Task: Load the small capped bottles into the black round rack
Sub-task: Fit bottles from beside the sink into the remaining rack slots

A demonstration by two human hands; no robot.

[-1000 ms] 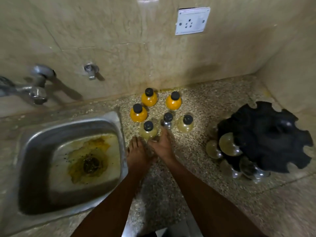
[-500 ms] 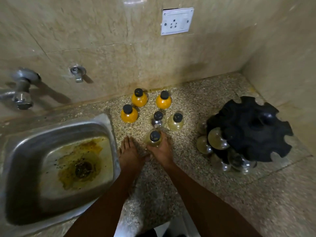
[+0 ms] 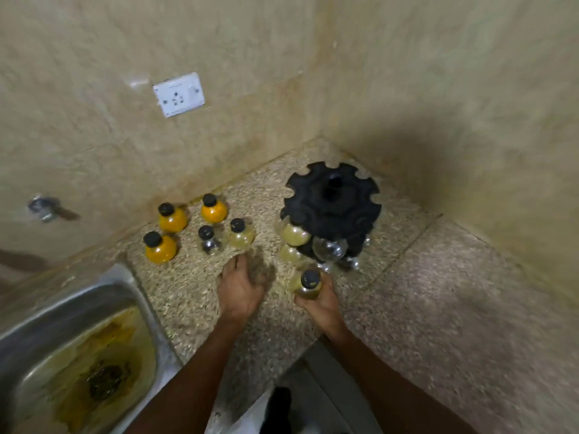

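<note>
Fingers of the right hand [image 3: 322, 300] curl round a pale capped bottle [image 3: 307, 285] at frame centre, just below the black round rack [image 3: 332, 211]. Left hand [image 3: 239, 289] lies flat, fingers straight, on the speckled counter [image 3: 438, 308]. Five more bottles [image 3: 200, 228] stand centre left.

A speckled stone bench [image 3: 407, 308] carries five capped bottles [image 3: 208, 230] standing near the back wall, a black round rack [image 3: 332, 211] in the corner, and a steel sink [image 3: 62, 308] set at its left.
</note>
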